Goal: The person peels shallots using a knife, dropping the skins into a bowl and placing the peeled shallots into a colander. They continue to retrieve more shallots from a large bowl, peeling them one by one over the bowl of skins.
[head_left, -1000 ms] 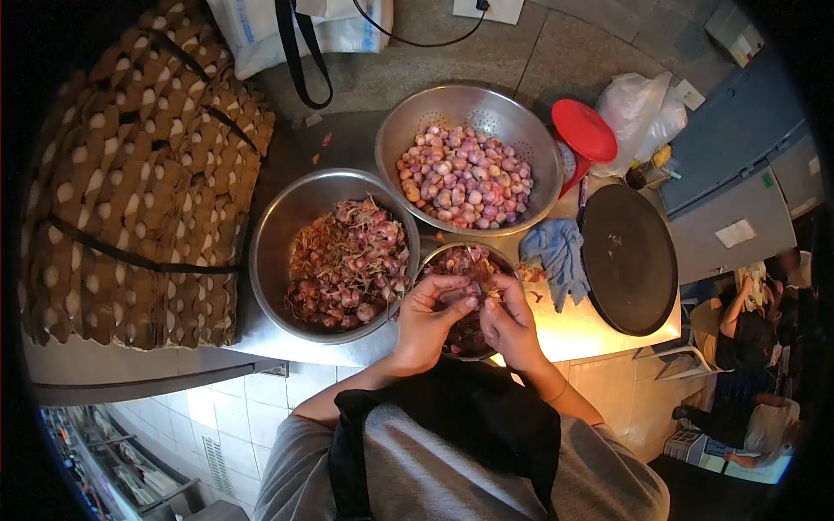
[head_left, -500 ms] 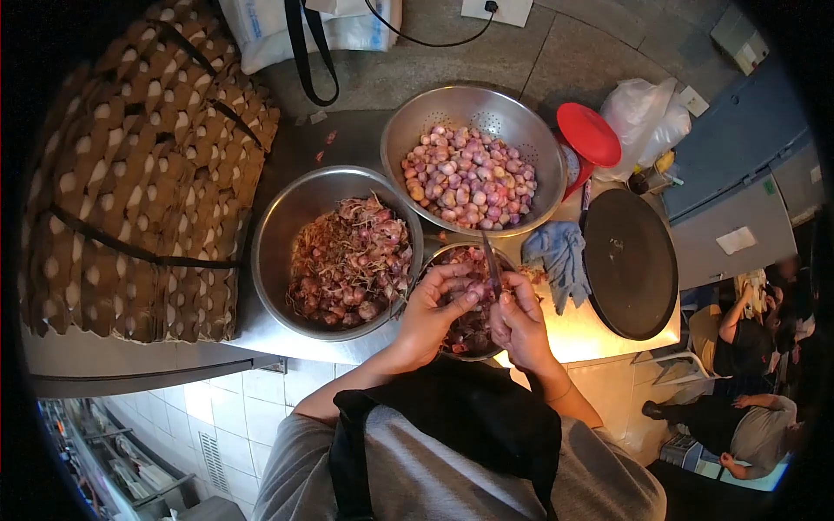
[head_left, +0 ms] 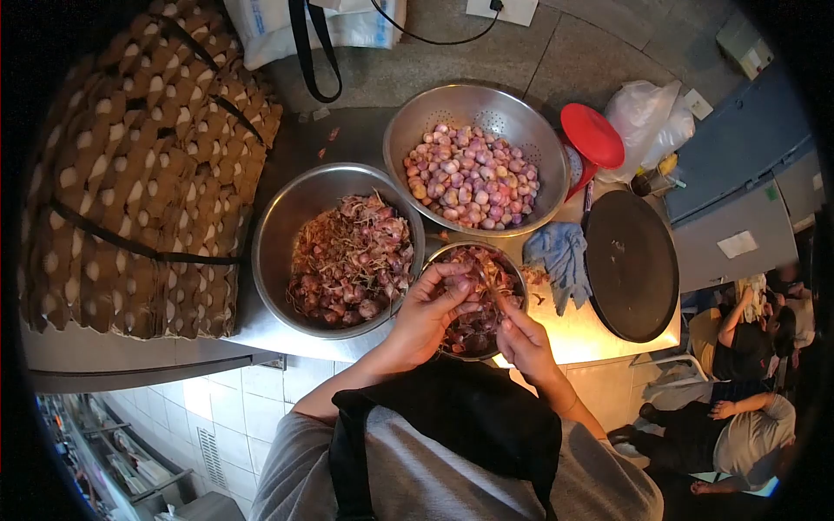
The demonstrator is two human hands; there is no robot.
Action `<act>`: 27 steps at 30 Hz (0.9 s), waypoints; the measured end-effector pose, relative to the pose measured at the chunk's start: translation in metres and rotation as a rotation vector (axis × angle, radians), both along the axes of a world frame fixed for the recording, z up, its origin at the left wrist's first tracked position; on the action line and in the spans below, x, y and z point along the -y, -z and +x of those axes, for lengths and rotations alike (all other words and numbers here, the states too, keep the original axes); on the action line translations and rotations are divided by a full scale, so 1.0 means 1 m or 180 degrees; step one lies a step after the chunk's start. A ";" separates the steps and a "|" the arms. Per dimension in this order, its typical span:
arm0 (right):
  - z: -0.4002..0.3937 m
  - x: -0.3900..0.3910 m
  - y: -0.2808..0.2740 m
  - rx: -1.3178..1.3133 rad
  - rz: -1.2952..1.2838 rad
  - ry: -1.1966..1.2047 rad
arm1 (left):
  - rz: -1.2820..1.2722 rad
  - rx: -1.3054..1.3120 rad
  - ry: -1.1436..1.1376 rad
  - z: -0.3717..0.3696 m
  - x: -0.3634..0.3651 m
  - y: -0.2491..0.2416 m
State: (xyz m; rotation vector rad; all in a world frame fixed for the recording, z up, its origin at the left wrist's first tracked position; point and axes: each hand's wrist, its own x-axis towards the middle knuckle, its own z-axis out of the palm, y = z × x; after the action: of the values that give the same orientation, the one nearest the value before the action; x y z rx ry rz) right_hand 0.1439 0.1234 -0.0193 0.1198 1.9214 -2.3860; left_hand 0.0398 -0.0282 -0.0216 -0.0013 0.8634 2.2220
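Steel bench (head_left: 347,139) carries three bowls; no writing is legible. Your left hand (head_left: 432,313) grips a shallot (head_left: 465,292) over the small bowl (head_left: 514,271); your right hand (head_left: 521,340) grips a knife (head_left: 488,291) against it.

Steel counter (head_left: 347,139) under bowls (head_left: 287,226), probably

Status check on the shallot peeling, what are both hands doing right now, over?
Left hand pinching a shallot over the small bowl. Right hand close beside it, contents unclear. Big bowl of peelings and colander alongside, nothing blocking.
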 end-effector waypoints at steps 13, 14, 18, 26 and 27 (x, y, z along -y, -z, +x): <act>-0.013 0.013 0.001 -0.0158 0.0621 0.0266 | -0.0513 -0.0836 -0.0274 0.011 -0.002 -0.005; -0.014 0.012 0.001 -0.0101 0.0445 0.0252 | -0.0581 -0.0911 -0.0286 0.012 -0.002 -0.006; -0.019 0.015 -0.001 -0.0039 -0.0244 0.0290 | -0.0797 -0.1093 -0.0095 0.014 -0.003 0.003; -0.027 0.007 -0.002 0.0155 -0.1164 0.0201 | -0.0461 -0.0805 0.0020 0.011 -0.008 -0.004; -0.028 0.008 -0.002 0.0125 -0.1064 0.0232 | -0.0509 -0.0940 -0.0008 0.012 -0.008 -0.002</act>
State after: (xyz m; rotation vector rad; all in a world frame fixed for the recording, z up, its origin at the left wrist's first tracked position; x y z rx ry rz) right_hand 0.1160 0.1155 -0.0170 0.2163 1.4988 -2.6887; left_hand 0.0516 -0.0204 -0.0192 0.2556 1.1994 2.1816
